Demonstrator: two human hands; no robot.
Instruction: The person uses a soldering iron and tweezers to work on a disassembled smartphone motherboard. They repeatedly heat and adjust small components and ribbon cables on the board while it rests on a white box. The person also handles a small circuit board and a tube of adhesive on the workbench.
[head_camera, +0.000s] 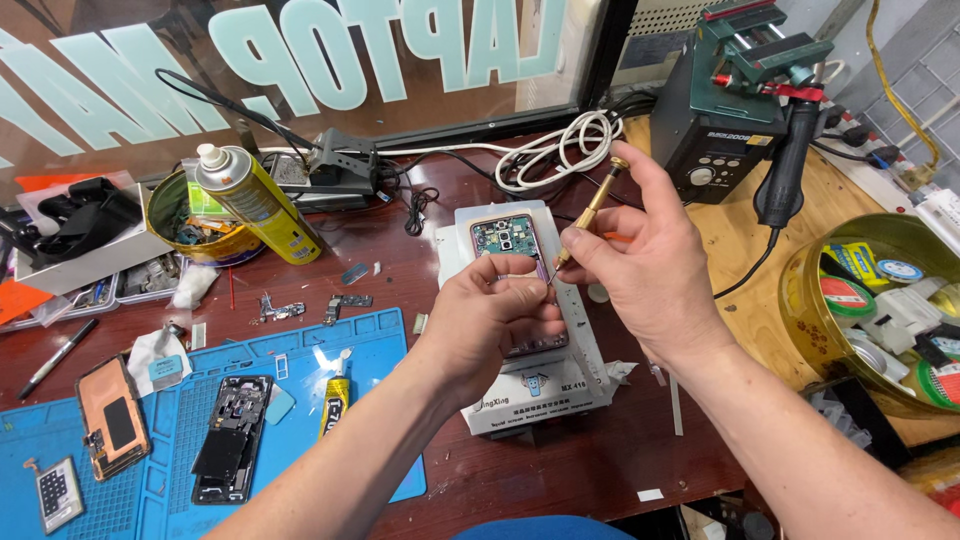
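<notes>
Phone (505, 238) opened, on white heating pad (560, 385) — right hand (640, 270) pinching gold screwdriver (590, 212), tip toward 7 o'clock; left hand (490, 320) curled closed beside tip, contents unclear.

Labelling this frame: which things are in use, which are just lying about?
In use: opened phone on white heating pad; brass-handled precision screwdriver in right hand; left hand beside its tip.

Lying about: yellow spray can, blue silicone mat, glue tube, black pen.

Brass screwdriver (590, 212) tilted over opened phone (505, 240) on white box.
</notes>
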